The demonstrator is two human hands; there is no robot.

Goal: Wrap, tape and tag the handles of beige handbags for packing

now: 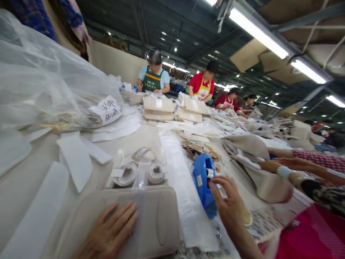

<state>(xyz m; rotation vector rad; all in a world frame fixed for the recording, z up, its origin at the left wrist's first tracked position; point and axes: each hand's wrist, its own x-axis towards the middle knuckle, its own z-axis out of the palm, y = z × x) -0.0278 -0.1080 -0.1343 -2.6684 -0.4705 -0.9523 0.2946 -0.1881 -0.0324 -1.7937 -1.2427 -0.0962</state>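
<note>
Left hand (115, 228) is lying flat on beige bag (163, 223), fingers close together, clamping nothing. Clear strip (140, 205) is running across the bag. Right hand (229, 198) is hovering at blue tape dispenser (199, 171), right of bag; can't tell if fingertips are pinching anything. Coiled bundles (126, 175) are sitting just beyond bag.

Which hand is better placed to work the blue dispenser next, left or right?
Probably the right hand: its fingertips are right at the blue dispenser. The left hand lies flat on the beige case, farther from the dispenser, and seems better used steadying the case.
</note>
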